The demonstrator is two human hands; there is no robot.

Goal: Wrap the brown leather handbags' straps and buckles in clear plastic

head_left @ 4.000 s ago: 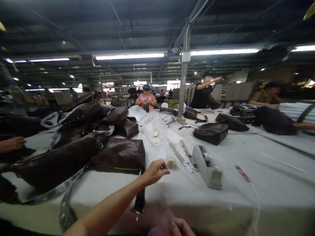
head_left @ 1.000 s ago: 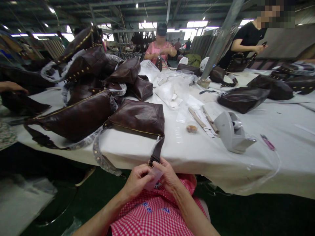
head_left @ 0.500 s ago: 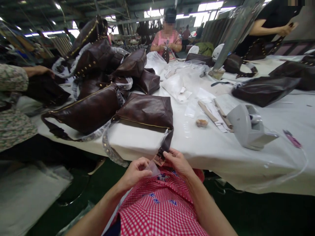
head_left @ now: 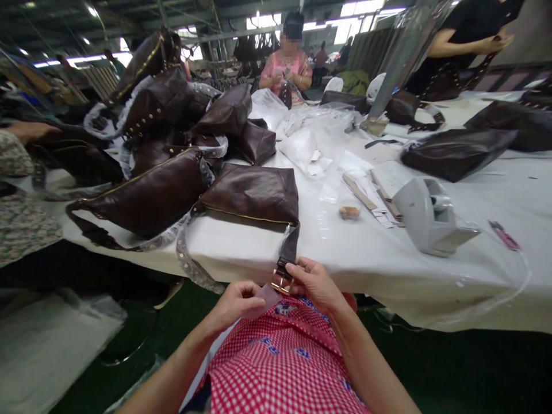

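A dark brown leather handbag point(head_left: 254, 192) lies near the table's front edge, its zipped side toward me. Its short strap hangs over the edge and ends in a gold buckle point(head_left: 281, 283). My right hand point(head_left: 314, 283) is closed on the strap end by the buckle, thumb on top. Between the thumb and fingers of my left hand point(head_left: 239, 300) is a small translucent piece of plastic film point(head_left: 266, 300), close to the buckle; whether it touches is unclear. The bag's other strap point(head_left: 190, 267), studded and wrapped in clear plastic, droops over the edge to the left.
More brown bags point(head_left: 150, 190) are piled on the left, where a co-worker's hand point(head_left: 32, 132) rests on one. Clear plastic bags point(head_left: 310, 138), a grey tape dispenser point(head_left: 431, 218) and pink snips point(head_left: 503, 236) lie on the white table point(head_left: 353, 259). A metal post point(head_left: 394, 75) stands behind.
The film in my left hand now lies flatter beside the buckle, and the buckle faces me more fully. The co-worker's hand at the left has shifted left. The whole view has moved slightly.
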